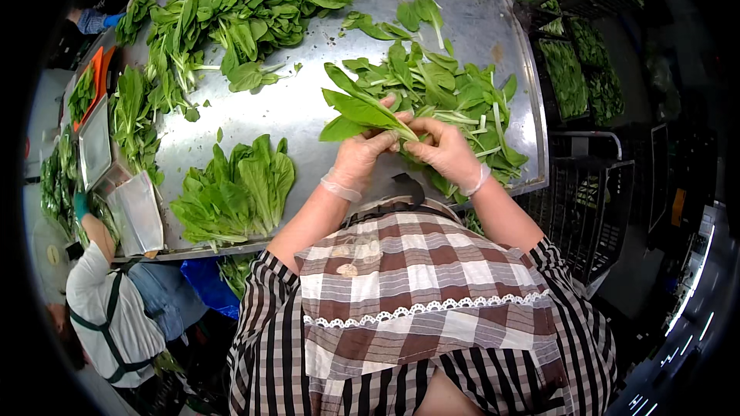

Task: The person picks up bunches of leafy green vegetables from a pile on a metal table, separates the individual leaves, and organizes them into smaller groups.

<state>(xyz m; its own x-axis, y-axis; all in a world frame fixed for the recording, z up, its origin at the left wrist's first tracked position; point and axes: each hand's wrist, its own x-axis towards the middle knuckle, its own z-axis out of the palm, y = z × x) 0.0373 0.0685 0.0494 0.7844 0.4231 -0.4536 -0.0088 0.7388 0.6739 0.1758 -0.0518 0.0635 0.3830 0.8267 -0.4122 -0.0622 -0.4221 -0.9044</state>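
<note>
My left hand (364, 153), in a clear thin glove, holds a small plant of leafy greens (361, 107) with its leaves pointing up and left. My right hand (442, 147), gloved the same way, pinches the pale stem end of that plant between thumb and fingers. Just beyond and to the right of my hands lies a loose heap of leaves and cut stems (480, 110). Left of my left arm, near the table's front edge, stands a neat bunch of leafy greens (237, 190). A dark strip (409, 188) lies at the table edge before my apron.
A large pile of greens (260, 8) covers the far left of the metal table (277, 115). Metal trays (136, 214) and an orange tray (98, 84) are at left. Co-workers (115, 323) stand left and far left. Black crates (595, 202) stand right, some holding greens (563, 78).
</note>
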